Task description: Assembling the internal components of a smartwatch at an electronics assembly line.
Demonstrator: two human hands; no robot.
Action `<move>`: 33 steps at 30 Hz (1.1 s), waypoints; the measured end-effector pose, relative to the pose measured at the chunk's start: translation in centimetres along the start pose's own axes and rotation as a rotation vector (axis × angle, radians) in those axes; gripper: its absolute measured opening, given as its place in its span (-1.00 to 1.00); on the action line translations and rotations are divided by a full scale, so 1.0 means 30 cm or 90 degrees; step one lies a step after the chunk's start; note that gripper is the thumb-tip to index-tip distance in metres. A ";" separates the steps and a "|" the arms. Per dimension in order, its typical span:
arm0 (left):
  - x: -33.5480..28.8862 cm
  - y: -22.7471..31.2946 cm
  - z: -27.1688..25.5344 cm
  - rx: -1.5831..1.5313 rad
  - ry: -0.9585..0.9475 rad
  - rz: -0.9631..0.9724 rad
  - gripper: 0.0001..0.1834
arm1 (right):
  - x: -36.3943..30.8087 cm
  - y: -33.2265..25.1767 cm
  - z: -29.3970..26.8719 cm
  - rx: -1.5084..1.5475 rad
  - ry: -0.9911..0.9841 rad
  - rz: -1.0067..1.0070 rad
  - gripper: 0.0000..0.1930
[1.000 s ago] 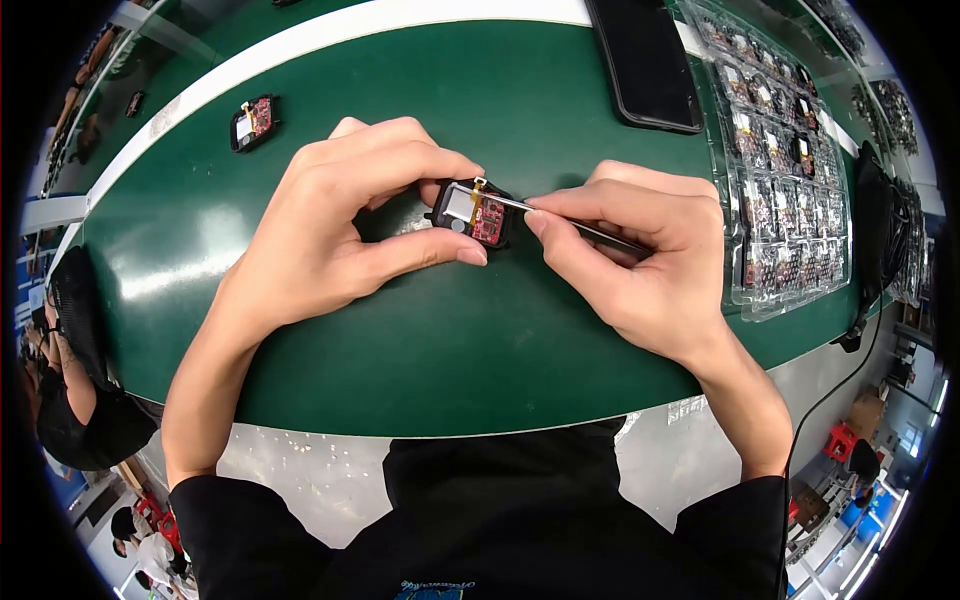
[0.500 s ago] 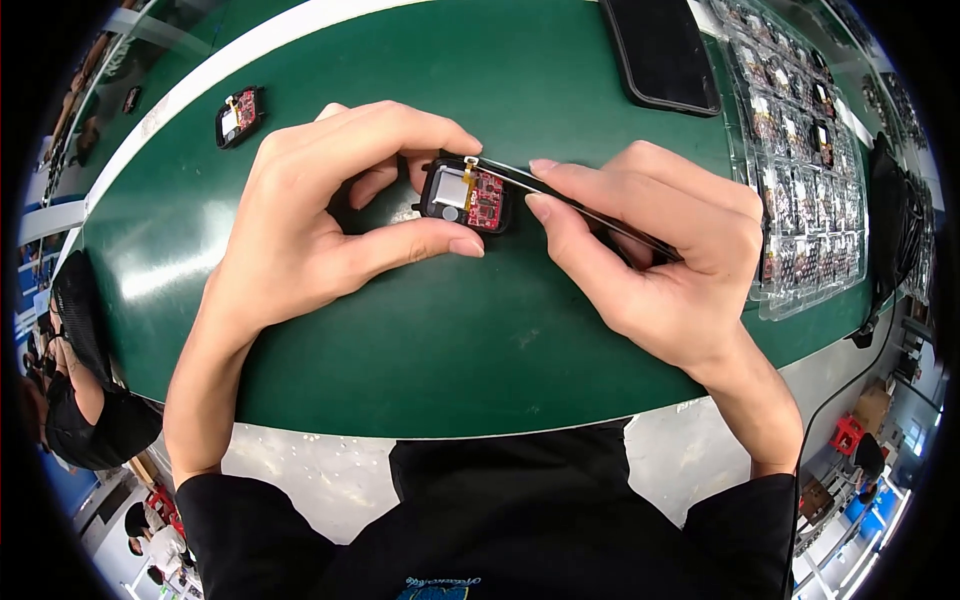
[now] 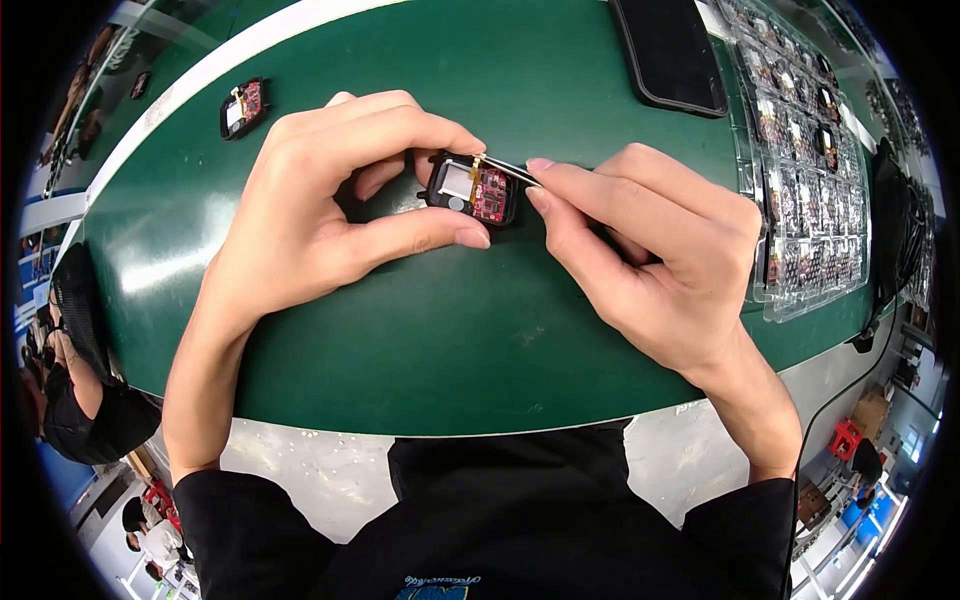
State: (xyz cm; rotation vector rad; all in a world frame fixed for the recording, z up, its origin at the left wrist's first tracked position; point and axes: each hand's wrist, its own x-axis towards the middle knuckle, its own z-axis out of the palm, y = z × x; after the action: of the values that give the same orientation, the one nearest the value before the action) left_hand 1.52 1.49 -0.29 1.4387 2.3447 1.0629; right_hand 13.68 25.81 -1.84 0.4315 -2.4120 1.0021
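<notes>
One view: left fisheye on my head, facing down past my shirt. Close range on my left hand and right hand, mid-frame; wide enough to catch the table and bend its edge.

1. From the held module, bare green tabletop gives passage at 12 and 6 o'clock
2. Left hand blocks 9 o'clock; right hand with thin tool blocks 3, clear trays beyond
3. Black phone obstructs 2 o'clock, loose module 10
</notes>
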 end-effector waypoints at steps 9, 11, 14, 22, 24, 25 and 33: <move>0.001 -0.047 -0.038 -0.102 -0.066 0.007 -0.29 | 0.006 0.002 -0.019 0.146 -0.053 0.099 -0.83; 0.002 -0.047 -0.038 -0.110 -0.069 0.008 -0.29 | 0.006 0.000 -0.023 0.150 -0.062 0.114 -0.84; 0.004 -0.047 -0.041 -0.104 -0.087 0.002 -0.29 | 0.004 0.000 -0.023 0.156 -0.070 0.132 -0.85; 0.006 -0.054 -0.043 -0.080 -0.096 0.044 -0.30 | 0.011 0.003 -0.024 0.137 -0.083 0.106 -0.85; 0.008 -0.053 -0.039 -0.087 -0.095 0.043 -0.30 | 0.009 0.003 -0.021 0.144 -0.083 0.108 -0.85; 0.006 -0.052 -0.037 -0.095 -0.095 0.043 -0.30 | 0.005 0.002 -0.019 0.150 -0.082 0.112 -0.85; 0.012 -0.046 -0.035 -0.087 -0.101 0.029 -0.34 | 0.006 0.005 -0.024 0.132 -0.089 0.093 -0.84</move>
State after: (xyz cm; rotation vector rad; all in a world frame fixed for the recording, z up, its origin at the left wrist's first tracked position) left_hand -0.17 0.91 -0.37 1.4739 2.0983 1.0568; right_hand 13.69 26.43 -1.39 0.4146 -2.5017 1.3349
